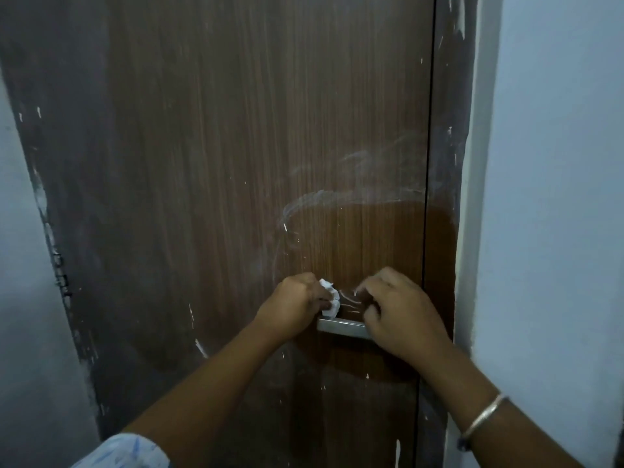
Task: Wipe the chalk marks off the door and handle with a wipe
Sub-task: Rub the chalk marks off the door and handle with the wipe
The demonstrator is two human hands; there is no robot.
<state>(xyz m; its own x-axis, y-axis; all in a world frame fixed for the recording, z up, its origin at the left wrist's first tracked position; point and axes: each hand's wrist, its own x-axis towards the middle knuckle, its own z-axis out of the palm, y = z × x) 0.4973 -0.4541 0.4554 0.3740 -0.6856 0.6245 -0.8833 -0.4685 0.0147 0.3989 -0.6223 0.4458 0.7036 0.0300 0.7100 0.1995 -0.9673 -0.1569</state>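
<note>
Clutching wipe [329,297], left hand [293,305], above handle [341,327]

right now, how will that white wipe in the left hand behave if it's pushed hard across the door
The wipe looks crumpled and soft, so it will probably squash flat, not stay stiff. Bunched in the left hand, it seems light and may tear or shed on the door.
</note>
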